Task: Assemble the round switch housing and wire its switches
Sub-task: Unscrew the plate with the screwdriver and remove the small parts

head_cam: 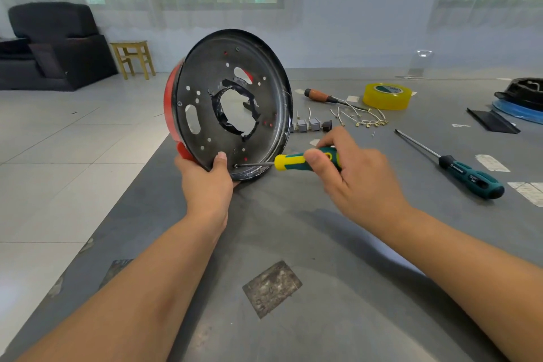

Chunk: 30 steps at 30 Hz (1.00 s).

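Note:
The round housing (205,73), a black metal disc with a red outer shell, stands on its edge on the grey table. Its inner face shows many small holes and a taped central opening. My left hand (205,182) grips its lower rim, thumb on the inner face. My right hand (346,173) holds a green and yellow screwdriver (293,161); its tip rests on a screw low on the disc, next to my thumb. Behind the housing lie small grey switches (313,124) and several short wires with brass terminals (367,119).
A second green screwdriver (467,176) lies to the right. A wooden-handled screwdriver (321,96) and a yellow tape roll (387,96) sit further back. Black and blue parts (520,100) rest at the far right. The table's left edge (141,164) runs past the housing.

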{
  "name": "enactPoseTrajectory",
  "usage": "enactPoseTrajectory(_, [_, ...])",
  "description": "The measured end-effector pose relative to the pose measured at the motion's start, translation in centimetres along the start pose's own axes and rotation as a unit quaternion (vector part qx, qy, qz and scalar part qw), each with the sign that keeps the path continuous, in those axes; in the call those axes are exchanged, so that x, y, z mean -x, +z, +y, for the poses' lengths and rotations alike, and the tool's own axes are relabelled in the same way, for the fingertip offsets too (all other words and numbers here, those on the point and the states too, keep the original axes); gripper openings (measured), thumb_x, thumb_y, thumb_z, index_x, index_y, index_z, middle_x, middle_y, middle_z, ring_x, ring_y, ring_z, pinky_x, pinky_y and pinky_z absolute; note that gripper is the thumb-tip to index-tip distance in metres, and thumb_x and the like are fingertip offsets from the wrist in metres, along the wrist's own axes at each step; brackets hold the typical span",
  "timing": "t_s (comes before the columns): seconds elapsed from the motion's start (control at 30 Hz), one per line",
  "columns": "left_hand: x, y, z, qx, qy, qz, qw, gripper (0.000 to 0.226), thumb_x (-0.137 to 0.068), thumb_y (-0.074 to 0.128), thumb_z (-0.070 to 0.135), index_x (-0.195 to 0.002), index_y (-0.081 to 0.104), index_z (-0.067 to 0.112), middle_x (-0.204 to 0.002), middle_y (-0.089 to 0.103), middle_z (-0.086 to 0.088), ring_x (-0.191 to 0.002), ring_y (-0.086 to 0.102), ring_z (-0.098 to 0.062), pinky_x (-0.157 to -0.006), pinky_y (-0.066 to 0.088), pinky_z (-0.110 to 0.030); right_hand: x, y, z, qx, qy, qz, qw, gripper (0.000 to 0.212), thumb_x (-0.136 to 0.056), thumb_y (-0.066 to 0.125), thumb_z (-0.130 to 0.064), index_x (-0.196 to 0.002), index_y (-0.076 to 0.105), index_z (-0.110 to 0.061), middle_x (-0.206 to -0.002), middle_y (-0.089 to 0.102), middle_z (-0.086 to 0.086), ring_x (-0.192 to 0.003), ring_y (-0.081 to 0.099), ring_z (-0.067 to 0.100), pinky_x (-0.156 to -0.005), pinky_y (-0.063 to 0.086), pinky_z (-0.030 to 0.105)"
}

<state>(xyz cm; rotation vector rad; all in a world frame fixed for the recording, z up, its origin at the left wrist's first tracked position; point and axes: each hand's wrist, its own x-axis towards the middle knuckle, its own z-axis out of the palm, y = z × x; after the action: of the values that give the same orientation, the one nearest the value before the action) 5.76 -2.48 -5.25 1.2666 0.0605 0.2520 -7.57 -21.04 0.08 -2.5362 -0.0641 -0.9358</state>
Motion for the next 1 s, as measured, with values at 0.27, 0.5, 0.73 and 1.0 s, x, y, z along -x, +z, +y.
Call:
enactPoseTrajectory(0.27, [-0.1, -0.1, 0.1, 0.017, -0.015, 0.007, 1.000, 0.044, -0.102, 0.064, 0.009, -0.130, 0.041, 0.034, -0.115, 0.060, 0.021, -0.111, 0.068, -0.015, -0.085, 0.065, -0.047, -0.1, 0.0, 0.8, -0.110, -0.004, -0.049, 0.993, 0.025, -0.104, 0.041, -0.048, -0.112, 0.047, -0.026, -0.079, 0.073, -0.005, -0.071, 0.071, 0.012, -0.072, 0.056, 0.044])
enactPoseTrajectory(0.5, [-0.1, -0.1, 0.1, 0.017, -0.019, 0.006, 1.000, 0.048, -0.101, 0.065, 0.009, -0.141, 0.043, 0.024, -0.121, 0.063, 0.015, -0.112, 0.069, -0.019, -0.084, 0.065, -0.050, -0.4, -0.4, 0.7, -0.056, 0.003, -0.045, 0.997, 0.037, -0.100, 0.034, -0.054, -0.129, 0.032, -0.032, -0.114, 0.062, -0.015, -0.085, 0.065, 0.020, -0.080, 0.053, 0.048])
enactPoseTrajectory(0.73, [-0.2, -0.1, -0.1, 0.003, -0.028, 0.000, 1.000, 0.032, -0.101, 0.067, 0.012, -0.127, 0.053, 0.023, -0.122, 0.069, 0.005, -0.111, 0.071, -0.023, -0.086, 0.065, -0.051, -0.5, -0.6, 1.0, -0.010, 0.037, -0.021, 0.999, 0.054, -0.095, 0.029, -0.072, -0.103, 0.054, -0.025, -0.062, 0.068, 0.000, -0.063, 0.066, 0.019, -0.065, 0.054, 0.044])
enactPoseTrajectory(1.0, [-0.3, 0.0, -0.1, -0.006, -0.029, 0.004, 1.000, 0.027, -0.101, 0.067, 0.013, -0.124, 0.055, 0.023, -0.122, 0.070, 0.002, -0.113, 0.070, -0.025, -0.091, 0.063, -0.052, -0.5, -1.1, 1.6, -0.070, -0.015, -0.106, 0.992, 0.028, -0.101, 0.048, -0.042, -0.125, 0.039, -0.030, -0.095, 0.070, -0.004, -0.069, 0.064, 0.012, -0.073, 0.054, 0.046])
